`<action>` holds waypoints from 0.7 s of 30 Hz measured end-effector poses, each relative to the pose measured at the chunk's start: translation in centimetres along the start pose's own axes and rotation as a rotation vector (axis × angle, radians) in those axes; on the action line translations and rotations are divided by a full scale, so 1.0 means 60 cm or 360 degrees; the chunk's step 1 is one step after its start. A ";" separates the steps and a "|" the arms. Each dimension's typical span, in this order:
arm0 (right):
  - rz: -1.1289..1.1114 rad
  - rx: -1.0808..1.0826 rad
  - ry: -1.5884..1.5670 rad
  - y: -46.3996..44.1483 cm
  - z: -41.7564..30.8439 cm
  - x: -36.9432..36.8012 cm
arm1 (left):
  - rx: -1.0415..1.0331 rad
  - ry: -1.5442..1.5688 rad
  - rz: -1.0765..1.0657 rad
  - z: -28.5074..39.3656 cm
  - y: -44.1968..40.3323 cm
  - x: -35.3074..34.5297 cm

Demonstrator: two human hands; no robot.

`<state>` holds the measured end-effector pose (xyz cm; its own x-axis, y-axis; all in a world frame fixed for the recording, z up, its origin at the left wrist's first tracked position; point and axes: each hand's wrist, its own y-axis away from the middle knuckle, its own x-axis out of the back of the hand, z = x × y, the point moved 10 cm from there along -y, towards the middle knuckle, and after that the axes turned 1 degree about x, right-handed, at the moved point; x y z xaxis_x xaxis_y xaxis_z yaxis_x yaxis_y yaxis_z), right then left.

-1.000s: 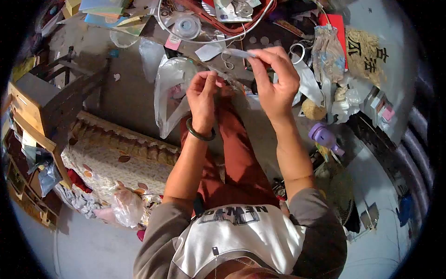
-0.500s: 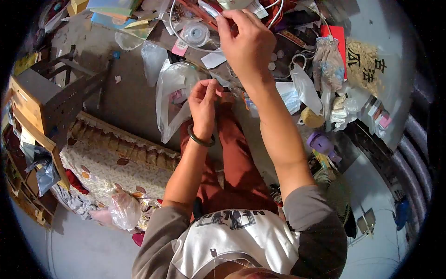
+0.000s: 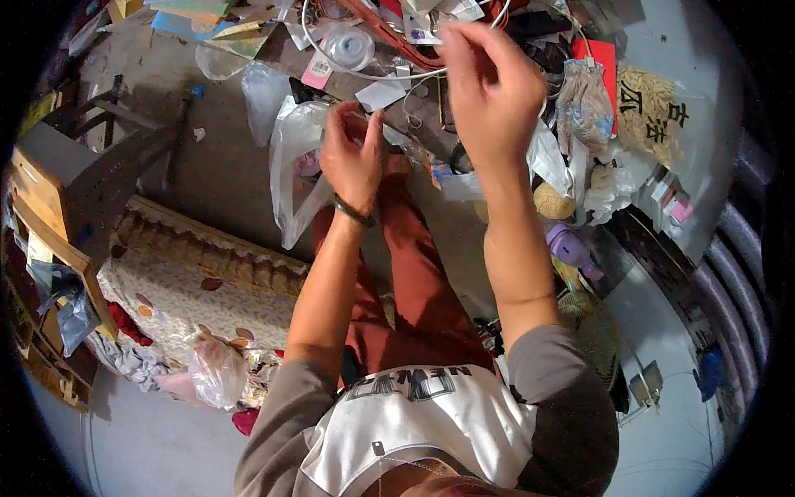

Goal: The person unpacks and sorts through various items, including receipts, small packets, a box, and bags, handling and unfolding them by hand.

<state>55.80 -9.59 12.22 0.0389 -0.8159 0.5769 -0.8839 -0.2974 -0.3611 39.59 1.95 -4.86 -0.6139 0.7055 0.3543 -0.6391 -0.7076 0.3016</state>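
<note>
My left hand [image 3: 354,161], with a dark bangle on its wrist, hovers beside a white translucent plastic bag [image 3: 290,190]. Its thumb and fingers are apart, with nothing visible between them. Above the cluttered tabletop, my right hand [image 3: 499,103] is raised, slightly smeared by motion. The thumb and index fingertips come together; whatever they may pinch cannot be made out. Near those fingertips lie a white cable [image 3: 364,85], a reddish-brown strap [image 3: 385,33] and papers. A clear roll of tape [image 3: 348,48] and a pink tag [image 3: 316,71] are farther left.
A bag with black characters [image 3: 650,112], a red card [image 3: 607,83] and a patterned glove-like cloth [image 3: 584,103] lie on the right. A purple item [image 3: 570,246] sits below them. To the left stand a dark chair-like frame [image 3: 108,157] and a patterned cloth-covered surface [image 3: 199,290].
My right hand has moved right and slightly down, away from the blue-and-white piece at its fingertips. My left hand has shifted slightly left, and its pinched fingers have spread apart.
</note>
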 end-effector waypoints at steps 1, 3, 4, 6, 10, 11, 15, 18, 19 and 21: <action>0.0067 0.0001 -0.0051 0.022 0.007 0.017 | -0.0029 -0.0122 0.0057 0.009 -0.008 0.002; -0.0113 -0.0356 -0.0019 0.079 0.050 0.013 | -0.0055 -0.0270 0.0139 0.014 -0.016 0.000; -0.0235 -0.0359 0.0044 0.106 0.066 -0.003 | 0.0011 -0.0274 0.0153 0.007 -0.018 -0.002; -0.0466 -0.0390 0.0246 0.142 0.091 -0.035 | 0.0181 -0.0128 0.0143 -0.020 -0.022 -0.014; -0.0685 -0.0466 0.0696 0.160 0.128 -0.097 | 0.0436 0.0466 -0.0006 -0.075 -0.014 -0.035; -0.0691 -0.0499 0.0806 0.156 0.139 -0.109 | 0.0452 0.0616 -0.0058 -0.076 -0.011 -0.041; -0.0493 -0.0307 0.0924 0.135 0.140 -0.119 | 0.0416 0.0834 -0.0095 -0.066 0.004 -0.034; -0.0448 -0.0275 0.0822 0.140 0.145 -0.121 | 0.0415 0.0847 -0.0058 -0.091 0.043 -0.007; -0.0436 -0.0291 0.0752 0.142 0.146 -0.118 | 0.0514 0.0898 -0.0045 -0.117 0.059 0.001; -0.0415 -0.0324 0.0605 0.149 0.142 -0.110 | 0.0712 0.0996 -0.0014 -0.174 0.087 0.018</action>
<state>51.63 -11.09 -1.08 0.1316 -0.4779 0.8685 -0.9419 -0.3335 -0.0408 30.73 -0.54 -12.13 -0.8426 0.5088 -0.1763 -0.4784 -0.5570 0.6788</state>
